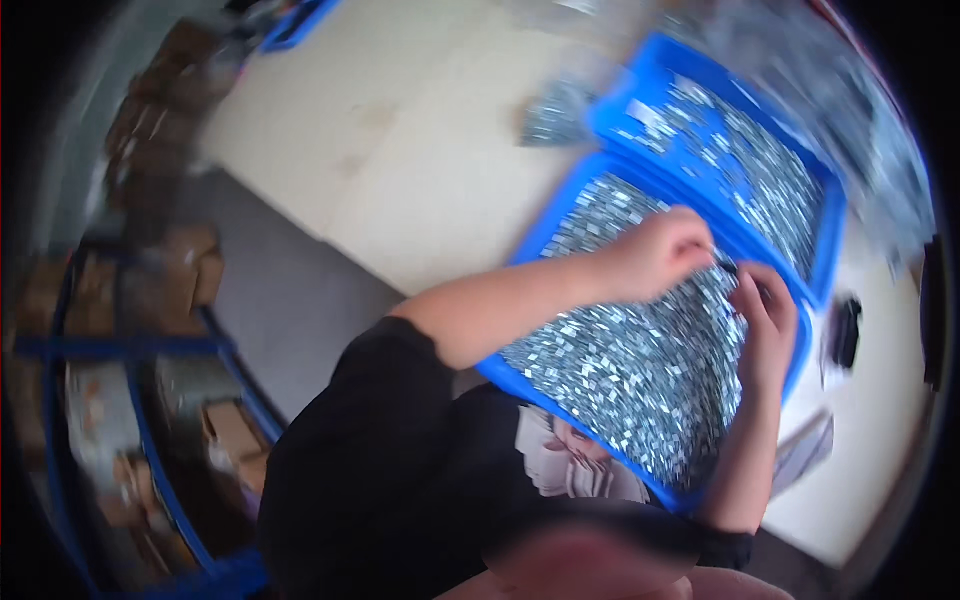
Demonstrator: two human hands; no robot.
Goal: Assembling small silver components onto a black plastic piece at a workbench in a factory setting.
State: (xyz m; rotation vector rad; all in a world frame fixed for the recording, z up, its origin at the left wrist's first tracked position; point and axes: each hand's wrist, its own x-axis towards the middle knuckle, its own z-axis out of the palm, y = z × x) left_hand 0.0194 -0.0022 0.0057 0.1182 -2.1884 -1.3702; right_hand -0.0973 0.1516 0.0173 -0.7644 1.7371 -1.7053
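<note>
Both my hands are over a blue bin [560,205] full of small, flat, shiny metal pieces [620,370]. My left hand [665,255] reaches across the bin with its fingers closed in a pinch. Close to its right, my right hand [768,308] is bent inward, thumb and fingers pinched together. Between the two sets of fingertips shows a tiny dark piece [728,267], blurred, its kind not clear. Whatever else the left fingers hold is hidden.
A second blue bin [830,240] with similar metal pieces adjoins the first on its far side. Beside it on the pale table [400,150] lies a clear bag [556,115]. A black object [845,333] lies at right. Blue-framed shelving [140,347] with cardboard boxes [235,430] stands left.
</note>
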